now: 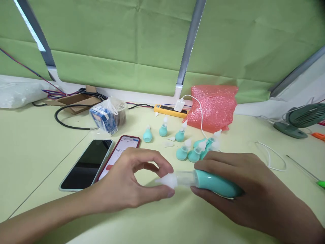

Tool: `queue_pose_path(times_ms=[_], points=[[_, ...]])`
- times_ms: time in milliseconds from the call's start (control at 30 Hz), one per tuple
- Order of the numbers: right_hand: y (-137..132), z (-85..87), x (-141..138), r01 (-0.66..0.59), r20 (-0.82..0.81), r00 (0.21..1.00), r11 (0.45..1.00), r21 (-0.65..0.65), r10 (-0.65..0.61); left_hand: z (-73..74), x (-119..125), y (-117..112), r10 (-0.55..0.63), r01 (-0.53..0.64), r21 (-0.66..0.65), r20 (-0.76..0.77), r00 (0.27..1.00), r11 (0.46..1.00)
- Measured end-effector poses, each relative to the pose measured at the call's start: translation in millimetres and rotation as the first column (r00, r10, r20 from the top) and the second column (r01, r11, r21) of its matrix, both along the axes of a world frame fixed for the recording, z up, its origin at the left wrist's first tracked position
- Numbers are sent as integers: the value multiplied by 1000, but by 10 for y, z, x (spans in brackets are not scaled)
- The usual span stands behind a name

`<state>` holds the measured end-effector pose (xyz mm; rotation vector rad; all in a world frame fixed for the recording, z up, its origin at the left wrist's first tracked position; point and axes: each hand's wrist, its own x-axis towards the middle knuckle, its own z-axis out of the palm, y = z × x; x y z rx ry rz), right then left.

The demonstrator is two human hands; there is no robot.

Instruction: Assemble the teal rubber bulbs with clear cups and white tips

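Note:
My left hand (137,176) pinches a white cone-shaped silicone tip (170,180) between thumb and fingers. The tip sits at the end of a clear tube (186,178) that joins a teal nasal aspirator body (215,184). Around that body my right hand (243,189) is closed, holding it level above the table. Beyond the hands stand several small teal bulbs with white tips (181,153), some bunched beside the right hand and partly hidden by it. A teal bulb (147,135) stands farther left. Loose white tips (169,144) lie among them.
Left of centre lie a dark-screened phone (86,164) and a red-cased phone (135,142) showing a timer, partly covered by my left hand. Behind are a plastic-wrapped blue box (104,118), a yellow power strip (165,110) and a pink bubble-wrap bag (213,106). A green fan (304,115) and a screwdriver (304,169) are at right.

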<state>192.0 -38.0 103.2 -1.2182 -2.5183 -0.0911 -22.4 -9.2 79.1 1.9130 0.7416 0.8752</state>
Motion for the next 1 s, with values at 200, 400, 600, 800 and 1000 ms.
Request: queue_pose_path(times_ms=[200, 400, 600, 800, 1000], points=[[-118, 14, 1, -62, -99, 993, 994, 93, 72, 16, -26, -61, -16, 12, 221, 15, 1000, 975], [-138, -43, -42, -107, -118, 987, 993, 44, 111, 34, -86, -80, -100, 110, 349, -46, 994, 931], [-117, -58, -66, -126, -161, 979, 992, 5, 125, 60, -117, -50, -132, 140, 349, -46, 990, 927], [-124, -68, -53, -131, -180, 976, 991, -12, 127, 57, -109, -62, -187, 174, 287, 20, 982, 942], [-129, -65, -71, -140, -219, 965, 990, 23, 141, 80, -122, -64, -193, 175, 286, 35, 981, 942]])
